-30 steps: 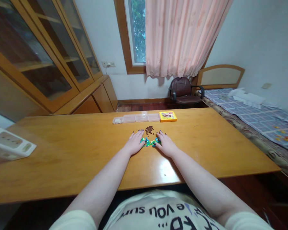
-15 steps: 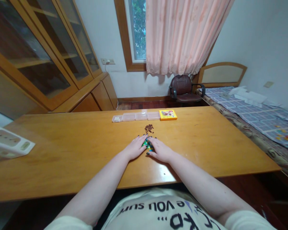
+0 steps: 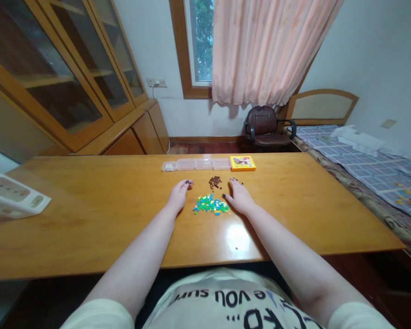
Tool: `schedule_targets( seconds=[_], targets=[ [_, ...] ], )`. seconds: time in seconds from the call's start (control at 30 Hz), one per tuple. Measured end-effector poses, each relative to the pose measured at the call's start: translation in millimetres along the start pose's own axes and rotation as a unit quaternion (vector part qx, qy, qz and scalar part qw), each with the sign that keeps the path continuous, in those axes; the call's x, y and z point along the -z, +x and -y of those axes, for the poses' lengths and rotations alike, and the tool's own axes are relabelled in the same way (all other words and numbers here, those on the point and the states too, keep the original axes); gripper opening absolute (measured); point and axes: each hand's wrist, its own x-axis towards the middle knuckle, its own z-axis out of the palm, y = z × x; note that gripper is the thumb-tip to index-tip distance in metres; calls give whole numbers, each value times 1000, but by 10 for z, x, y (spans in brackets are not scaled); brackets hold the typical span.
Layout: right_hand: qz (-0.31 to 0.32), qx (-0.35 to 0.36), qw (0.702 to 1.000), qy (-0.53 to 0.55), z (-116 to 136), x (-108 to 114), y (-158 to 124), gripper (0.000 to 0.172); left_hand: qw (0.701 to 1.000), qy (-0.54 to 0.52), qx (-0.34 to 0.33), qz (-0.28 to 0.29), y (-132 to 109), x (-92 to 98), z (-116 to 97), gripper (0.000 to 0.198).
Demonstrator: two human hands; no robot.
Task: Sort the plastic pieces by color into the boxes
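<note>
A loose heap of small building bricks [image 3: 209, 204] in green, blue, yellow and white lies on the wooden table [image 3: 99, 210] between my hands. Just beyond it is a smaller pile of brown bricks [image 3: 214, 182]. My left hand [image 3: 179, 194] is held on edge to the left of the heap, fingers stretched forward, apart from the bricks. On the other side, my right hand [image 3: 239, 195] is palm down with its fingers spread, its thumb close to the heap's right edge. Neither hand holds anything.
A clear plastic compartment tray [image 3: 195, 164] lies near the far table edge, with a yellow box [image 3: 243, 163] at its right end. A white box-like object [image 3: 15, 194] stands at the left. One tiny dark piece [image 3: 236, 248] lies near the front edge.
My hands were together over the coloured bricks and covered them. They have moved apart to either side, and the heap is now visible and spread out.
</note>
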Motion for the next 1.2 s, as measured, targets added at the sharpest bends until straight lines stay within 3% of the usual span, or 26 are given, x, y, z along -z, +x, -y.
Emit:
schedule_targets(
  seconds=[0.27,0.57,0.7,0.8,0.97,1.2],
  targets=[
    [26,56,998,-23,134,-78,425,85,1000,26,9,13,32,-6,-8,36],
    [71,186,979,-42,284,-153,722,66,997,70,-5,44,16,-10,-55,33],
    [105,216,969,-52,353,-152,751,50,996,74,4,54,16,-10,-95,34],
    [112,230,965,-59,362,-135,728,48,994,83,4,66,11,-10,-110,32],
    [93,220,970,-40,168,-68,623,51,991,109,-3,74,0,-5,-141,27],
    [73,151,984,-63,-481,231,425,49,985,151,-25,82,22,4,-105,25]
  ],
)
